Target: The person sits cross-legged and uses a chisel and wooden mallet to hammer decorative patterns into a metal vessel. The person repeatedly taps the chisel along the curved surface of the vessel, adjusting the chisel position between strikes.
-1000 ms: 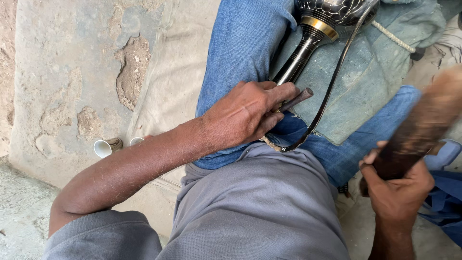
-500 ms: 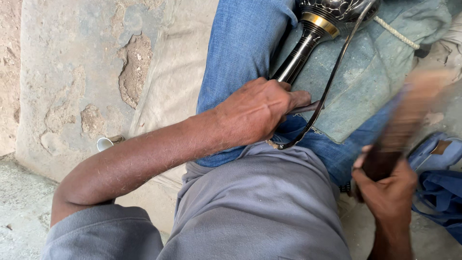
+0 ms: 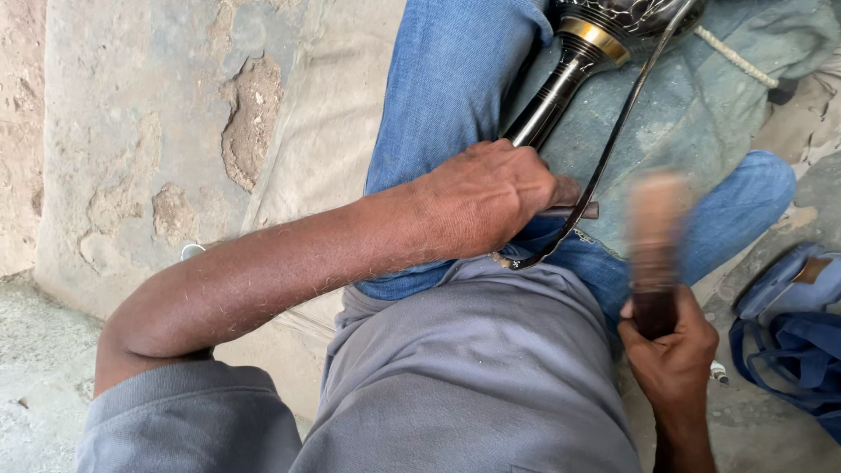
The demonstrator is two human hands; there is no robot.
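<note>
1. The left hand [image 3: 491,197] rests on the lap, its fingers curled tight around a thin dark metal tool [image 3: 574,210] whose blunt end pokes out just past the knuckles.
2. That tool lies pressed against the lower end of a dark turned stem [image 3: 552,92], which runs up and to the right across the jeans [image 3: 447,79] to a brass ring [image 3: 596,39] and a dark rounded bowl [image 3: 626,13] at the top edge.
3. The right hand [image 3: 670,350] is clenched around the dark lower end of a wooden mallet [image 3: 655,236], held upright beside the right knee (its upper part is smeared by motion blur, so its shape is hard to tell).
4. A thin dark strap [image 3: 613,140] curves from the bowl down past the tool to the hem of the grey shirt [image 3: 473,377].
5. A faded green cloth [image 3: 710,96] lies under the stem and bowl, over the legs.
6. A blue bag [image 3: 788,342] sits on the ground to the right, near the mallet hand.
7. A worn stone slab [image 3: 149,131] with chipped patches fills the left side.
</note>
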